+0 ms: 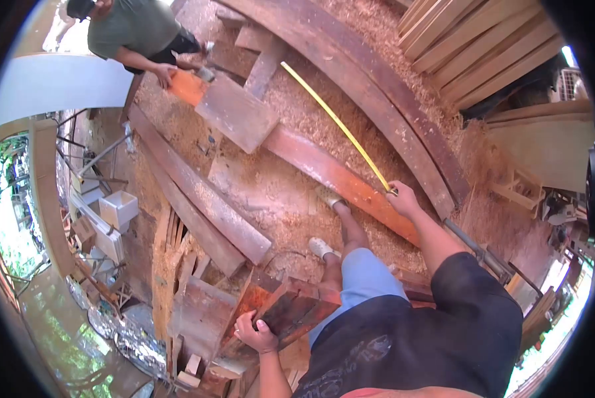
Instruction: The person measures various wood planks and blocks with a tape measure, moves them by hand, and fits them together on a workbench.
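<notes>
In my right hand [402,198] is the end of a yellow measuring tape [337,123], its blade stretched out over the shavings toward the upper left. Beneath and left of that hand lies a long curved plank [330,169]. My left hand [257,333] rests with bent fingers on the edge of a thick reddish-brown timber block [297,305] at the lower middle. A wide board [238,113] lies across the far end of the curved plank.
Another person [135,36] stands at the upper left, one hand at an orange-brown wood piece [186,86]. Two long curved beams [377,86] run along the right. Shorter beams [198,192] lie left. Stacked planks [483,46] fill the upper right. A white box [118,209] stands left.
</notes>
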